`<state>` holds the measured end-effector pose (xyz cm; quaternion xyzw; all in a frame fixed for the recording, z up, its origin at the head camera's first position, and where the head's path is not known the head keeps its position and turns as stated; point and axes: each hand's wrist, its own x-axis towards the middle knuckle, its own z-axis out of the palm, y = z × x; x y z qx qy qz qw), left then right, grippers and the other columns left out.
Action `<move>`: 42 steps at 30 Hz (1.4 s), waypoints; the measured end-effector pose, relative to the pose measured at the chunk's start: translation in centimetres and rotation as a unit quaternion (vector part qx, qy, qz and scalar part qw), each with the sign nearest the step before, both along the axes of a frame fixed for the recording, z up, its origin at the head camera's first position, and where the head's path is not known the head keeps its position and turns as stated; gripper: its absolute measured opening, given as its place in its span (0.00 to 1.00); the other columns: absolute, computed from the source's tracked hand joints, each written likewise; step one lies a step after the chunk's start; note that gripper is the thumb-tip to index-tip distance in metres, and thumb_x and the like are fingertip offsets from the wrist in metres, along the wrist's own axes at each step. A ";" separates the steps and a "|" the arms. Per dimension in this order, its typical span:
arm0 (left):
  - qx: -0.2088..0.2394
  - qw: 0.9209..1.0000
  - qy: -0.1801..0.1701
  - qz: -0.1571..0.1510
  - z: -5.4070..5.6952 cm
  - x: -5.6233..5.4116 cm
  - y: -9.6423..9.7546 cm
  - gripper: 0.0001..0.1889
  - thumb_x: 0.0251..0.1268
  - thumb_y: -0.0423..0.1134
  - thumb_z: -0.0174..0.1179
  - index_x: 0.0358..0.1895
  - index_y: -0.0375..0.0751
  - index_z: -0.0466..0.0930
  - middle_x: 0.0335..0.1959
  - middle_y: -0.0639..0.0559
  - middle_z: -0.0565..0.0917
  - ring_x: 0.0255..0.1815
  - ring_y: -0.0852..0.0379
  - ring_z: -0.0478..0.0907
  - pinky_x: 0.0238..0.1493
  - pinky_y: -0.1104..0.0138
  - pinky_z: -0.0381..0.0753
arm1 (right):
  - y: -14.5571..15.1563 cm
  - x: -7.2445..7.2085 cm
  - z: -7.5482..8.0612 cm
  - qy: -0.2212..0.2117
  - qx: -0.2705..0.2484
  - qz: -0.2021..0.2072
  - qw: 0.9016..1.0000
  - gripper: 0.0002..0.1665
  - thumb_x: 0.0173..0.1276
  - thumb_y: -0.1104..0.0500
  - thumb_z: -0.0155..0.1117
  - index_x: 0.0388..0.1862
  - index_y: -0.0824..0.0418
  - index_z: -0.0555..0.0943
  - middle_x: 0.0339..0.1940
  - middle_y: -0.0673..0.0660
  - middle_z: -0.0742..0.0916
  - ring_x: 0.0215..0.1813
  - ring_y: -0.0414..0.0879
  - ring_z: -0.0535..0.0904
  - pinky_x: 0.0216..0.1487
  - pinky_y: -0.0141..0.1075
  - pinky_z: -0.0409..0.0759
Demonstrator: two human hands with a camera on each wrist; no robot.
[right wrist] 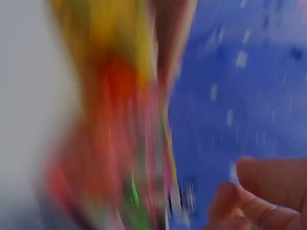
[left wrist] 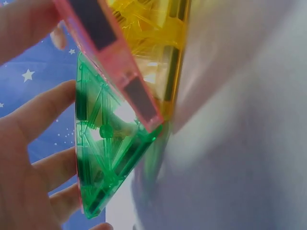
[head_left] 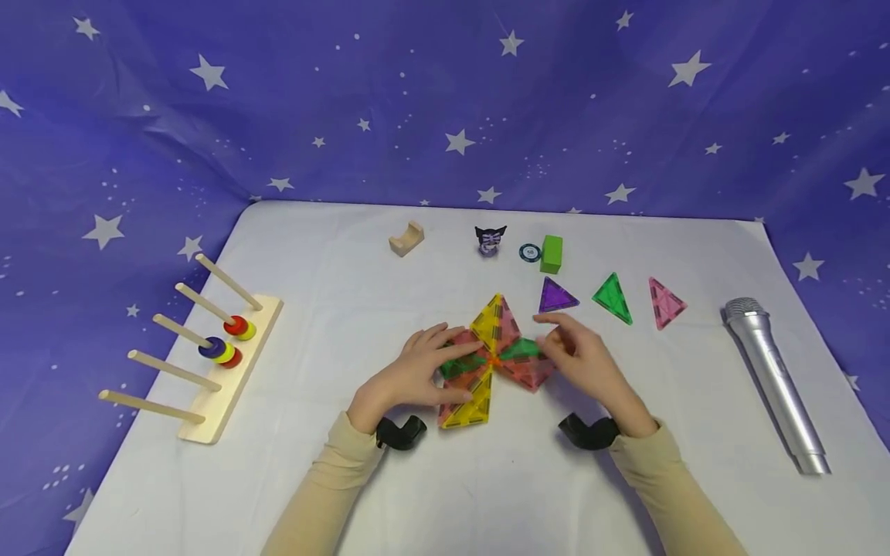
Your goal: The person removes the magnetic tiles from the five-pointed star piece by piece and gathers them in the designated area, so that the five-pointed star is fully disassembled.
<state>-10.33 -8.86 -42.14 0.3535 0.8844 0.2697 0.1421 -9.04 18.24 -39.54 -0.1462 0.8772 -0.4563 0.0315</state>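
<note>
Yellow, pink and green see-through magnetic tiles form a pinwheel-like structure (head_left: 480, 405) at the middle of the table. My left hand (head_left: 412, 371) rests on its left side with fingers spread. In the left wrist view, fingertips touch the edge of a green triangular tile (left wrist: 103, 143), beside a pink tile (left wrist: 103, 48) and a yellow one (left wrist: 144, 24). At the structure's right side is my right hand (head_left: 587, 367), fingers loosely bent and nothing seen in them. The right wrist view is blurred; there the fingers (right wrist: 273, 184) appear apart from the tiles.
Loose purple (head_left: 556, 296), green (head_left: 613, 299) and pink (head_left: 666, 303) triangular tiles lie behind the right hand. Further back are a green block (head_left: 552, 255), a chip (head_left: 530, 252), a small figure (head_left: 490, 241) and a wooden piece (head_left: 406, 239). A peg stand (head_left: 232, 386) stands left, a microphone (head_left: 777, 386) right.
</note>
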 end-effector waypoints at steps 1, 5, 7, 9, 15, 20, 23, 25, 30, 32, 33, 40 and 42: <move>-0.001 1.000 -0.001 0.002 0.0 0.0 0.0 0.37 0.52 0.60 0.59 0.67 0.57 0.61 0.69 0.46 0.55 0.69 0.42 0.43 0.63 0.47 0.39 | -0.7 1.0 0.0 -0.014 -0.016 0.022 1.000 0.22 0.64 0.63 0.58 0.58 0.64 0.70 0.25 0.54 0.78 0.21 0.40 0.69 0.20 0.31 0.67; -0.001 1.000 -0.005 0.009 0.1 0.2 0.1 0.37 0.52 0.61 0.59 0.67 0.58 0.61 0.69 0.46 0.55 0.69 0.43 0.43 0.64 0.48 0.40 | -3.0 4.3 -2.3 -0.067 -0.044 0.093 0.992 0.38 0.61 0.58 0.64 0.67 0.59 0.59 0.37 0.54 0.78 0.28 0.40 0.73 0.26 0.31 0.72; 0.003 1.000 -0.006 0.011 0.1 0.2 0.2 0.37 0.52 0.60 0.59 0.67 0.57 0.61 0.69 0.46 0.56 0.69 0.42 0.43 0.64 0.47 0.41 | -4.2 5.4 -3.2 -0.078 -0.044 0.092 0.992 0.44 0.57 0.58 0.67 0.69 0.58 0.56 0.42 0.57 0.75 0.30 0.42 0.74 0.27 0.31 0.73; 0.009 1.000 -0.008 0.014 0.0 0.1 0.2 0.36 0.52 0.60 0.60 0.66 0.57 0.62 0.68 0.45 0.56 0.69 0.42 0.44 0.63 0.46 0.43 | -5.1 6.2 -3.9 -0.072 -0.045 0.076 0.994 0.49 0.53 0.60 0.70 0.69 0.58 0.54 0.45 0.58 0.72 0.32 0.43 0.74 0.28 0.30 0.74; 0.032 0.999 -0.025 0.021 -0.1 0.0 0.1 0.37 0.50 0.58 0.63 0.66 0.56 0.64 0.68 0.46 0.56 0.69 0.42 0.43 0.62 0.45 0.47 | -7.3 7.0 -5.1 -0.015 -0.019 -0.001 1.000 0.54 0.44 0.69 0.74 0.68 0.61 0.55 0.40 0.56 0.71 0.30 0.42 0.72 0.25 0.29 0.72; 0.035 0.999 -0.025 0.022 0.0 0.0 0.0 0.37 0.49 0.58 0.63 0.65 0.56 0.64 0.68 0.46 0.57 0.69 0.43 0.44 0.62 0.46 0.49 | -8.1 6.9 -5.2 0.020 0.014 -0.039 0.999 0.50 0.42 0.71 0.74 0.63 0.64 0.59 0.37 0.55 0.71 0.26 0.40 0.70 0.24 0.29 0.70; 0.036 0.999 -0.023 0.023 0.0 0.0 0.0 0.36 0.50 0.58 0.63 0.65 0.56 0.65 0.68 0.46 0.58 0.69 0.43 0.45 0.62 0.46 0.49 | -8.1 6.8 -5.1 0.023 0.023 -0.048 0.998 0.48 0.40 0.70 0.76 0.59 0.64 0.60 0.37 0.55 0.71 0.26 0.40 0.70 0.24 0.29 0.70; 0.038 0.999 -0.020 0.022 0.0 0.0 0.0 0.36 0.50 0.57 0.63 0.65 0.55 0.65 0.67 0.45 0.58 0.69 0.42 0.45 0.62 0.46 0.49 | -7.9 6.8 -5.2 0.024 0.025 -0.050 0.998 0.46 0.40 0.69 0.76 0.56 0.64 0.60 0.33 0.53 0.73 0.25 0.40 0.70 0.23 0.29 0.70; 0.038 0.999 -0.014 0.020 -0.1 0.0 0.0 0.34 0.51 0.55 0.63 0.65 0.55 0.65 0.67 0.44 0.59 0.68 0.41 0.45 0.62 0.46 0.49 | -7.0 6.4 -5.3 0.054 -0.009 -0.020 0.998 0.31 0.49 0.70 0.70 0.46 0.63 0.61 0.21 0.48 0.73 0.20 0.35 0.67 0.20 0.28 0.67; 0.035 0.999 -0.015 0.021 -0.1 0.0 0.0 0.34 0.52 0.55 0.63 0.65 0.56 0.65 0.67 0.45 0.58 0.69 0.41 0.45 0.62 0.46 0.48 | -6.3 6.1 -5.4 0.071 -0.041 0.007 0.997 0.25 0.54 0.71 0.66 0.44 0.63 0.61 0.19 0.48 0.71 0.18 0.33 0.65 0.18 0.28 0.65; 0.033 0.999 -0.016 0.021 -0.1 0.0 0.0 0.34 0.52 0.55 0.62 0.65 0.56 0.65 0.68 0.45 0.58 0.69 0.42 0.45 0.62 0.46 0.48 | -5.9 6.0 -5.3 0.074 -0.059 0.023 0.995 0.23 0.55 0.71 0.64 0.43 0.63 0.61 0.19 0.48 0.70 0.18 0.33 0.64 0.17 0.27 0.64; 0.021 0.999 -0.017 0.016 -0.1 -0.1 0.1 0.35 0.52 0.55 0.62 0.66 0.56 0.63 0.68 0.45 0.57 0.69 0.41 0.44 0.63 0.47 0.47 | -0.8 5.1 -4.1 -0.015 -0.268 0.100 0.958 0.16 0.62 0.77 0.49 0.47 0.71 0.58 0.20 0.57 0.72 0.18 0.45 0.66 0.17 0.37 0.65; 0.018 1.000 -0.016 0.015 -0.1 -0.1 0.0 0.35 0.52 0.55 0.62 0.66 0.56 0.63 0.68 0.45 0.57 0.69 0.41 0.44 0.63 0.47 0.47 | 1.9 4.7 -3.7 -0.032 -0.310 0.042 0.949 0.16 0.64 0.75 0.50 0.47 0.70 0.58 0.23 0.56 0.77 0.19 0.45 0.69 0.19 0.36 0.68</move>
